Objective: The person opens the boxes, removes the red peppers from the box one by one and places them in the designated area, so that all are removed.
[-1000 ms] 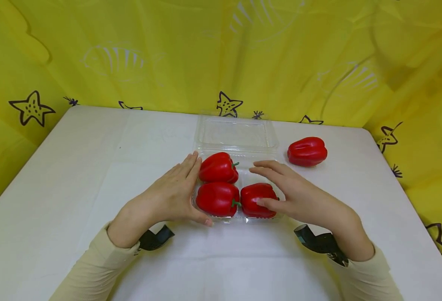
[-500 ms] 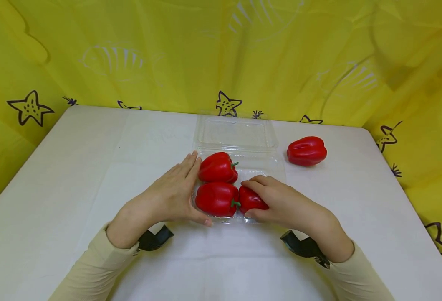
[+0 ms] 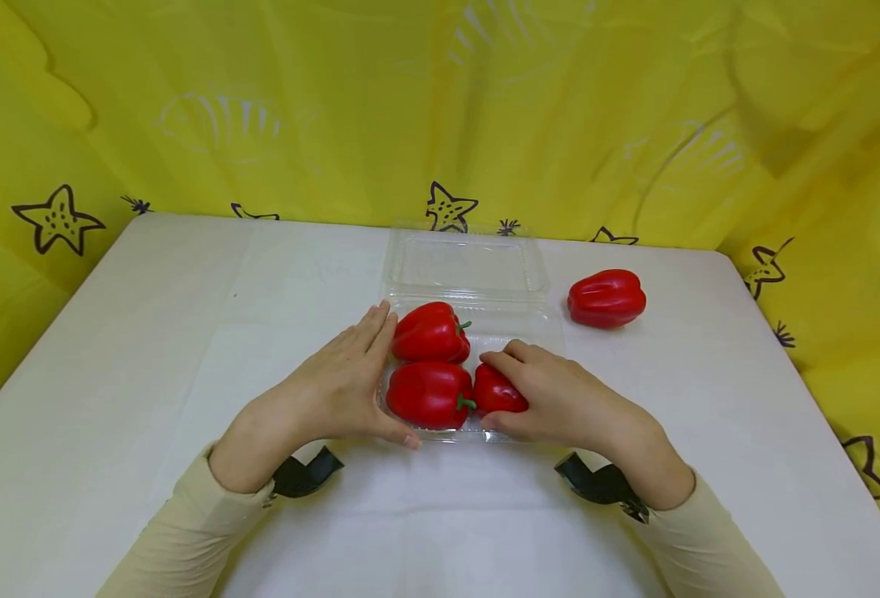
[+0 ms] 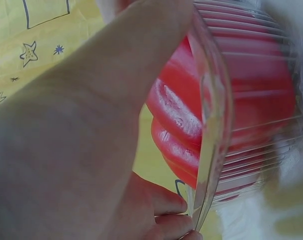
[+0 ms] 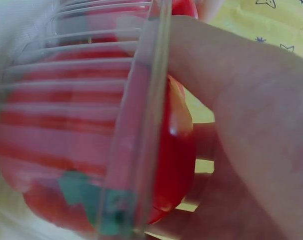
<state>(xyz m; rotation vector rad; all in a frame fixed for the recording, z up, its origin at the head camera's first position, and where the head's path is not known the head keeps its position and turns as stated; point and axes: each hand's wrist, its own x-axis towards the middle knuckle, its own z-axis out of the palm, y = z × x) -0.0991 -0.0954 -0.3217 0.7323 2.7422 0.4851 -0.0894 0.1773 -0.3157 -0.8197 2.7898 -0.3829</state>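
Note:
A clear plastic clamshell box (image 3: 514,322) lies with its lid folded back, holding three red bell peppers. The back-left pepper (image 3: 426,334) and the front-left pepper (image 3: 426,394) lie on their sides, green stems pointing right. My left hand (image 3: 335,390) rests along the box's left side, fingers straight and thumb across the front corner. With my right hand (image 3: 562,397) I grip the front-right bell pepper (image 3: 498,392), fingers over its far side and thumb at the near side. In the right wrist view, its green stem (image 5: 94,197) shows through the ridged wall.
Another red bell pepper (image 3: 607,299) lies on the white table (image 3: 275,257), right of the box. The raised clear lid (image 3: 465,264) reaches toward the yellow curtain (image 3: 365,108) behind the table.
My right hand has moved left and down, and its fingers have closed round the front-right bell pepper. My left hand has stayed against the box.

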